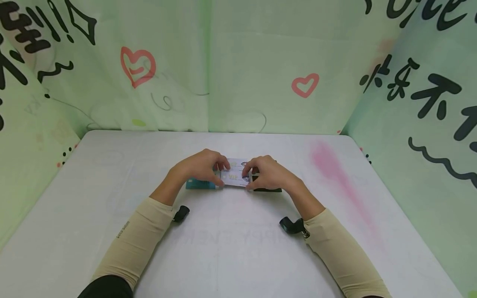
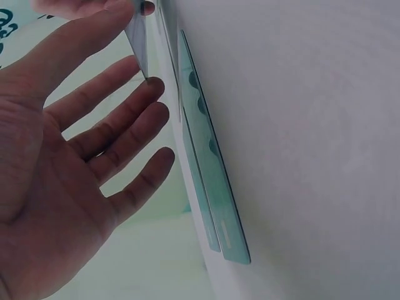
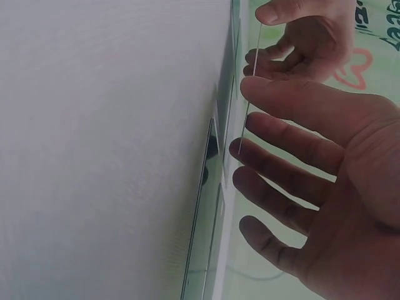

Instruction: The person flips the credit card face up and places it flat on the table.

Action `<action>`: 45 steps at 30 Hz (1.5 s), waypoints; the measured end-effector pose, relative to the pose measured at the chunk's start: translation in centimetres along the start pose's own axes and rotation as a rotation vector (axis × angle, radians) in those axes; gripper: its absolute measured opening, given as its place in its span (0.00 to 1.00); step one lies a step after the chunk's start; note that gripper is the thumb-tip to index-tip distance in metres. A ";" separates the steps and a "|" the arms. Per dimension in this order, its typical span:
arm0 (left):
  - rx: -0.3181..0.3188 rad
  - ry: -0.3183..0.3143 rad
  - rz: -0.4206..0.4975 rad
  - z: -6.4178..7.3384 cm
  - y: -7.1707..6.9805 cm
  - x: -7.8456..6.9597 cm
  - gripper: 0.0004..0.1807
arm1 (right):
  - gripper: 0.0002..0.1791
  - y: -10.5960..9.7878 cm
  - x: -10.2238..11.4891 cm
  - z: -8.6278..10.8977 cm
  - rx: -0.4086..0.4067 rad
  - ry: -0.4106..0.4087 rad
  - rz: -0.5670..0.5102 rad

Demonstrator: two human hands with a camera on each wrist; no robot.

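A white card with gold "VIP" lettering is held between my two hands, a little above the table. My left hand pinches its left end between thumb and fingers. The right hand pinches the right end likewise. Seen edge-on, the held card is tilted off the tabletop in the left wrist view. Another white card shows just behind it. Teal cards lie under and beside the left hand, two of them side by side in the left wrist view. Dark cards lie beneath the right hand, partly hidden.
The white table has a pink smear at its right. Green fabric walls with black writing and red hearts stand behind and at both sides. Small black cameras are worn at both wrists.
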State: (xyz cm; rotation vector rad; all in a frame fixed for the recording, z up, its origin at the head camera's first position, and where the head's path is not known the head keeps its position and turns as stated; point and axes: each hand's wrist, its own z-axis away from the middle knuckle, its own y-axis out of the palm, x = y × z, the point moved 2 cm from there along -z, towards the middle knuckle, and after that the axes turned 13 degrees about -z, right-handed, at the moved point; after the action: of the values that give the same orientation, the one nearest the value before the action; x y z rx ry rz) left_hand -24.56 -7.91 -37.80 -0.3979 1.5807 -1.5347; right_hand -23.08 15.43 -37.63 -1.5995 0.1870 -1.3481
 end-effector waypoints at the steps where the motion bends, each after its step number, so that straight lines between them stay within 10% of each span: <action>1: 0.003 0.003 -0.002 0.0 0.0 0.0 0.24 | 0.17 0.0 0.0 0.0 0.001 0.005 0.003; 45: 0.050 0.021 -0.185 -0.2 0.6 -1.5 0.16 | 0.13 0.6 0.0 -0.1 0.007 -0.021 -0.009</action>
State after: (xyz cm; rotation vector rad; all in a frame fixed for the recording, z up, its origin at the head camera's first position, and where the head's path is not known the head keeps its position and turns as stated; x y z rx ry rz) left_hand -23.67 -6.58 -37.84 -0.5128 1.5531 -1.7201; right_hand -22.87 15.12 -38.09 -1.6090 0.1625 -1.3369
